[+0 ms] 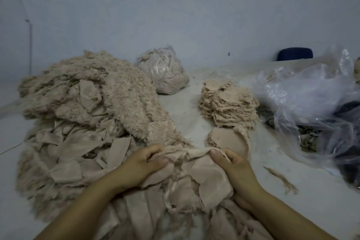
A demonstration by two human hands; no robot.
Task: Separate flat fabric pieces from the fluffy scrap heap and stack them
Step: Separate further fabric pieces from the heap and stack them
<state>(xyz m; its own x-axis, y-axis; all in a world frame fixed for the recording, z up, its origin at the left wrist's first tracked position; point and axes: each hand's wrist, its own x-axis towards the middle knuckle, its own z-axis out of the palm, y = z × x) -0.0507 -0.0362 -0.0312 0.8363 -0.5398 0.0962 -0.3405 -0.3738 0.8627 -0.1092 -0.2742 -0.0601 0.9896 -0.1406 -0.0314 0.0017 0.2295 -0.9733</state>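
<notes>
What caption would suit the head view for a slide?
Both hands, left hand and right hand, grip a flat fabric piece at the fluffy scrap heap, near the stack.

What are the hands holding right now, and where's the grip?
Both hands hold one fabric piece by its far edge: left hand at the left end, right hand at the right.

Textile workroom (bagged scraps (163, 72))
</notes>
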